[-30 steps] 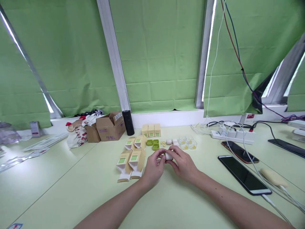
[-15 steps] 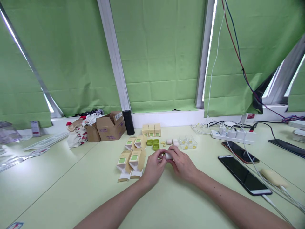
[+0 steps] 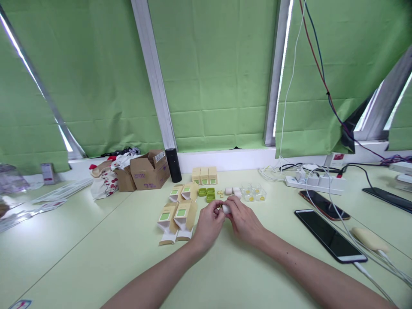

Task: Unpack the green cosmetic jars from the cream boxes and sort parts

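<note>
Over the table in front of me, a small white cylinder-shaped piece (image 3: 226, 209) is held between both hands. My left hand (image 3: 208, 225) pinches its left end, where something small and dark yellowish shows between the fingertips; I cannot make out what. The fingers of my right hand (image 3: 243, 219) close round the white body. Just beyond my hands lie small olive-green square trays (image 3: 210, 198), little yellow pieces (image 3: 220, 192), pale pinkish-white cylinders (image 3: 228, 190) and clear cups with yellow centres (image 3: 260, 196). Left of my left hand rest opened cardboard boxes (image 3: 183, 210) with green labels.
Closed small boxes (image 3: 204, 176) stand at the back, near a black cylinder (image 3: 173, 165) and a brown carton (image 3: 149, 171). To the right lie two phones (image 3: 330, 235), a power strip (image 3: 315, 183), a cream-coloured device (image 3: 370, 239) and loose cables. Clear plastic sheets (image 3: 48, 207) lie far left.
The white piece has turned slightly between my fingers, and my right-hand fingers have shifted a little on it. A small brownish shape has come in at the far left edge.
</note>
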Demonstrator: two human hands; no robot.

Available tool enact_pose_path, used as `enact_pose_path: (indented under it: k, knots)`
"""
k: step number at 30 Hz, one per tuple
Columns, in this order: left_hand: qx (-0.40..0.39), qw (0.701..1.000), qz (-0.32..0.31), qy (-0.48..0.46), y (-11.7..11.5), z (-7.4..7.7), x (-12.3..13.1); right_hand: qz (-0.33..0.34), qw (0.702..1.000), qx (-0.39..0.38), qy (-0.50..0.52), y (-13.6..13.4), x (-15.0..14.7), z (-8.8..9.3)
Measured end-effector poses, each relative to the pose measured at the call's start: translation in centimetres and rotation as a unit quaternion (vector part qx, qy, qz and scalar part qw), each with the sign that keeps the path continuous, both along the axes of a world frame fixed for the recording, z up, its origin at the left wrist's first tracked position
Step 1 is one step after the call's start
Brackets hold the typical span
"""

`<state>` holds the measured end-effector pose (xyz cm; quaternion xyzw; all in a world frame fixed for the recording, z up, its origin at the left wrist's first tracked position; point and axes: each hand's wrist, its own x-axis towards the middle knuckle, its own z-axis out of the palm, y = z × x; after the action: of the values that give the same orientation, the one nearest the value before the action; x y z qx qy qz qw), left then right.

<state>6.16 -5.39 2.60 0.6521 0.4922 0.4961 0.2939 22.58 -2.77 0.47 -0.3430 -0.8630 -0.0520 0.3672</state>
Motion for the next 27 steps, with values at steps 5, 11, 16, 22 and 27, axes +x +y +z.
enact_pose_path:
  k: [5, 11, 16, 22, 27]
  knots:
    - [-0.002, 1.000, 0.008, 0.010, 0.2, -0.1, -0.1, 0.000, 1.000, 0.000, -0.002, 0.2, -0.1, 0.0]
    - [0.012, 1.000, -0.012, -0.014, 0.2, -0.1, -0.4, 0.030, 0.999, -0.010, 0.035, 0.3, 0.1, 0.0]
    - [0.048, 0.998, -0.046, 0.017, 0.2, 0.0, -1.4, 0.021, 1.000, -0.002, 0.011, 0.3, 0.9, 0.1]
    - [0.050, 0.997, -0.053, 0.030, 0.3, -0.5, -1.7, 0.058, 0.998, 0.013, 0.008, 0.2, 1.2, 0.2]
    - [0.051, 0.997, -0.021, 0.048, 0.1, -0.4, -1.3, 0.098, 0.993, -0.020, 0.063, -0.3, 1.2, 0.5]
